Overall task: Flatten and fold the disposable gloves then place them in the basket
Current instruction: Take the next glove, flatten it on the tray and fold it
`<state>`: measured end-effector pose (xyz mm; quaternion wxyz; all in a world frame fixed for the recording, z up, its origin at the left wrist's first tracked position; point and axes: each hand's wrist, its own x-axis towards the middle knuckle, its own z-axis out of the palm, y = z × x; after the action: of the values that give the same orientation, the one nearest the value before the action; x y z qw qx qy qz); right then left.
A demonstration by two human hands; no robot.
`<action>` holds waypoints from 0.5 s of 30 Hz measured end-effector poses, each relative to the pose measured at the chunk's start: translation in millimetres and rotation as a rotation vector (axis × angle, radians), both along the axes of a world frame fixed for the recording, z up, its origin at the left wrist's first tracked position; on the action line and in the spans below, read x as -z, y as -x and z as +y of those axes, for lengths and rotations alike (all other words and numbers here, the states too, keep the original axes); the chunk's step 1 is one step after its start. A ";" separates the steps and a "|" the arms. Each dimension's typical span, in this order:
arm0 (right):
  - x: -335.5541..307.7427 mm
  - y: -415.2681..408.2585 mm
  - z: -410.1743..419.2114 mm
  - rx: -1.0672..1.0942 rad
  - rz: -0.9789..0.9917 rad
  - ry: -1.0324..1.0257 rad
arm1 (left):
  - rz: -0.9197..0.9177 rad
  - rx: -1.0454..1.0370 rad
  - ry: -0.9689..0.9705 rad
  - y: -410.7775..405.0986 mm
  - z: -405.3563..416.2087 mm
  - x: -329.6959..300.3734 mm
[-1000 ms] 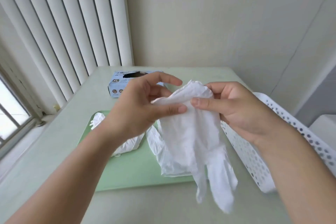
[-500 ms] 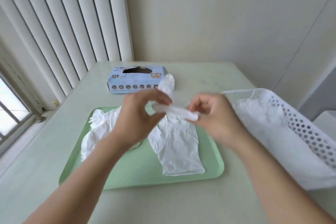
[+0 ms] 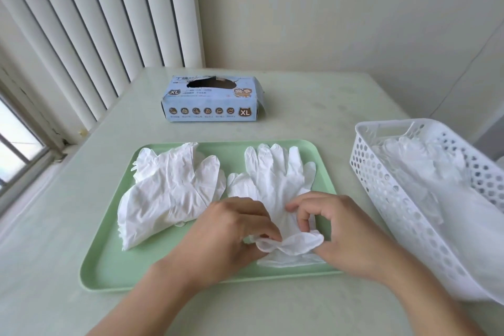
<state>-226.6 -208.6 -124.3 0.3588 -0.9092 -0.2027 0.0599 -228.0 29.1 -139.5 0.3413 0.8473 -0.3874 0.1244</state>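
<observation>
A white disposable glove (image 3: pixel 275 174) lies flat on the right half of the green tray (image 3: pixel 109 267), fingers pointing away from me. Its cuff end is lifted and pinched between my left hand (image 3: pixel 231 234) and my right hand (image 3: pixel 341 229), which sit close together at the tray's near edge. A rumpled pile of white gloves (image 3: pixel 169 194) rests on the tray's left half. The white perforated basket (image 3: pixel 387 185) stands to the right of the tray and holds more white gloves (image 3: pixel 425 161).
A light blue glove box (image 3: pixel 210 102) marked XL stands on the table behind the tray. Vertical blinds (image 3: pixel 95 22) and a window sill run along the left. A wall closes the far side and the right.
The glove that hung in the air between my hands has come down and now lies spread on the tray. Both hands dropped with it to the cuff end.
</observation>
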 end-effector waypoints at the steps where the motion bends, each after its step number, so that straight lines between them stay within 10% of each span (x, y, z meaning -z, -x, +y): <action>1: -0.3 -0.7 -0.4 -0.030 -0.002 0.024 | 0.038 0.019 -0.027 1.1 0.2 -0.4; 5: -6.2 -1.2 -7.8 -0.023 0.059 0.095 | 0.205 -0.022 -0.086 3.8 5.3 -5.7; 10: -25.4 -20.2 22.9 0.284 -0.153 -0.122 | -0.063 -0.350 -0.137 -10.5 10.9 -4.3; 15: -9.9 -92.6 68.4 0.432 -0.093 0.197 | 0.011 -0.429 -0.418 -16.4 6.6 6.2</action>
<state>-133.9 -140.1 -114.3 0.2633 -0.9638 -0.0130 -0.0406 -211.5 35.7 -145.7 0.1274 0.9623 -0.2151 0.1067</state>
